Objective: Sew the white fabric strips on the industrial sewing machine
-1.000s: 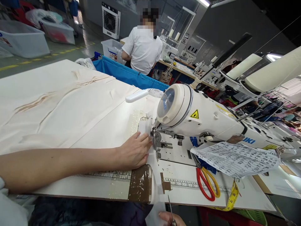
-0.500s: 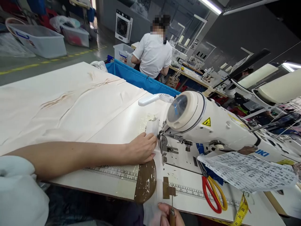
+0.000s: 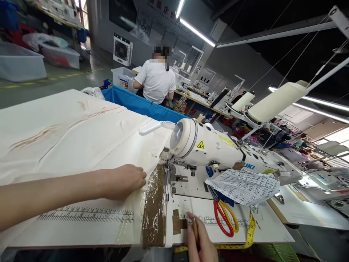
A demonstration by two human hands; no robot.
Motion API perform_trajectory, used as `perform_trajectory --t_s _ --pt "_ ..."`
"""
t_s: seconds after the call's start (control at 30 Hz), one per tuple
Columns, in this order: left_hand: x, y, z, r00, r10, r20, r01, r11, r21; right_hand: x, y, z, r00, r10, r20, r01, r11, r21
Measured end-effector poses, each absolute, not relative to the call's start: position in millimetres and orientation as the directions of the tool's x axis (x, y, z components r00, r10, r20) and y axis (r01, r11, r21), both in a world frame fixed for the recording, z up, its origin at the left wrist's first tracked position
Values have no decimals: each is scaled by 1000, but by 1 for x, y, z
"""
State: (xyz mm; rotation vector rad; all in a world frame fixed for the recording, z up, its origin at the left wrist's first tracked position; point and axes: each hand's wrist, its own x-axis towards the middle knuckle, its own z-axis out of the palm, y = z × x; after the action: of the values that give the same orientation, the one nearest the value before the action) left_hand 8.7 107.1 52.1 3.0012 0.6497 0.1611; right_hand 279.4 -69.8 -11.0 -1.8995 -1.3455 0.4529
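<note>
My left hand [image 3: 125, 182] is closed on the edge of a white fabric piece [image 3: 156, 147], left of the sewing machine's needle area. More pale fabric [image 3: 68, 134] lies over the table to its left. At the front edge of the table, my right hand [image 3: 203, 242] is wrapped round the wooden handle of an awl [image 3: 195, 229], its thin spike pointing away from me. The white sewing machine [image 3: 209, 145] stands beyond both hands, its head over the metal plate [image 3: 180, 180]. Part of the left fingers is hidden from view.
Right of the plate lie red-and-yellow-handled scissors [image 3: 223, 218], a yellow tape measure [image 3: 250, 229] and a printed sheet [image 3: 245, 185]. Brown tape [image 3: 154, 211] covers the tabletop beside the plate. Behind a blue cloth bin [image 3: 144, 105] sits a person in a white shirt [image 3: 156, 82].
My left hand has moved left, away from the needle area, drawing the fabric off the brown tape. My right hand with the awl has risen over the table edge. The view has shifted right.
</note>
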Motion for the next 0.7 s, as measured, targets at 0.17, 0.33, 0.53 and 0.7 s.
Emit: perform_trajectory --t_s 0.17,0.33,0.53,0.7 --pt "-1 130 65 866 500 28 462 -820 339 304 -24 -7 291 907 304 927 -190 -323" --pt "38 195 38 788 565 246 496 -818 291 296 0 -8 83 923 376 996 -62 -69" --pt "44 217 5 756 641 133 606 -762 228 295 -1 -3 8 933 360 998 16 -63" --pt "26 200 2 527 847 71 847 -530 38 321 0 0 154 903 402 988 -131 -84"
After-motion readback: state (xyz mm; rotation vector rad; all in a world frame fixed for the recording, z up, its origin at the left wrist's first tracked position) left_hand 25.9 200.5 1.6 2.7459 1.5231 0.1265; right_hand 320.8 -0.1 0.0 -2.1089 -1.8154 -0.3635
